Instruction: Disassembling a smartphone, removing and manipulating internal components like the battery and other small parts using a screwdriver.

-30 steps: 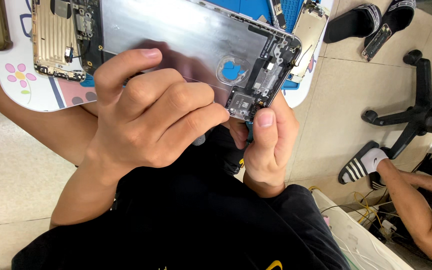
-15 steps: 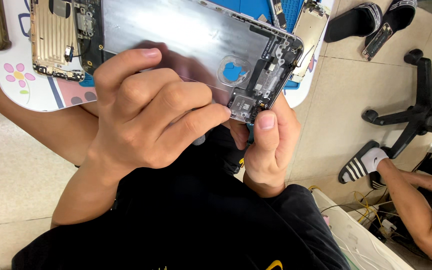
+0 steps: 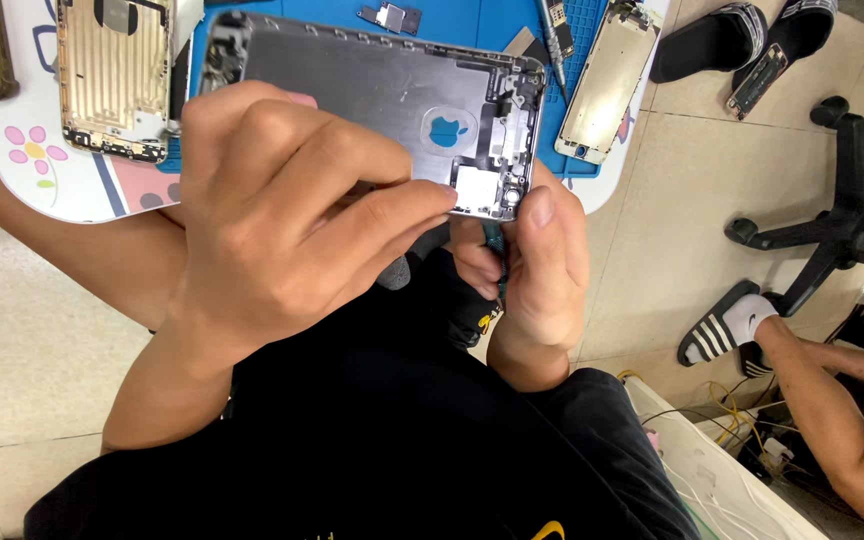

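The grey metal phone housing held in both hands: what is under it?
Under the grey metal phone housing a blue work mat shows. The rest is covered.

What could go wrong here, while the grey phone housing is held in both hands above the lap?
The grey phone housing is held in the air by the left hand and right hand, off the blue mat; it may slip onto the tiled floor. Fingertips press near the small corner parts, which could bend.
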